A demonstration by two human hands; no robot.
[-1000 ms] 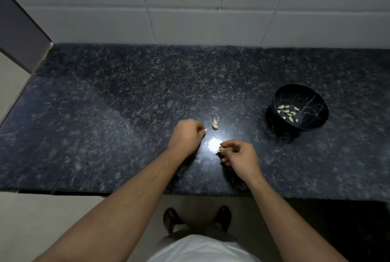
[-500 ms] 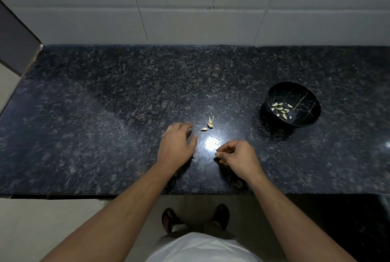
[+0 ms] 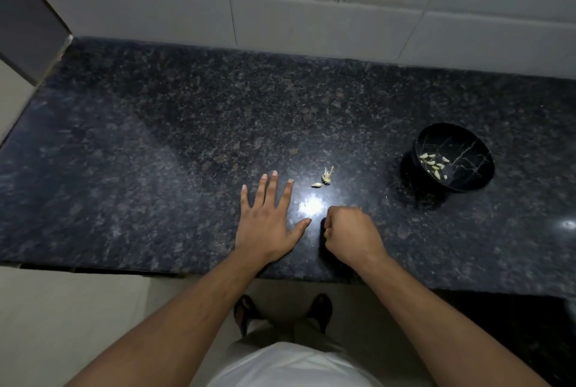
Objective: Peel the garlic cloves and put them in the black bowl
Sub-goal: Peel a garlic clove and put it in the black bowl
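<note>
A black bowl (image 3: 469,149) stands on the dark granite counter (image 3: 187,153) at the right, with several peeled garlic cloves (image 3: 434,165) inside. A small loose clove (image 3: 316,184) lies on the counter beside a dry garlic stem with skin (image 3: 327,175). My left hand (image 3: 268,221) lies flat on the counter just left of them, fingers spread, holding nothing. My right hand (image 3: 352,235) sits near the front edge, fingers curled tight; the small pale clove it pinched in the earlier frames is hidden inside them.
A white tiled wall (image 3: 311,12) runs along the back of the counter. The counter's front edge (image 3: 124,268) is close under my wrists, and a bright light glare (image 3: 311,207) sits between my hands.
My left hand let go of a small clove beside the stem, drew back and spread flat. My right hand stayed put and curled tighter.
</note>
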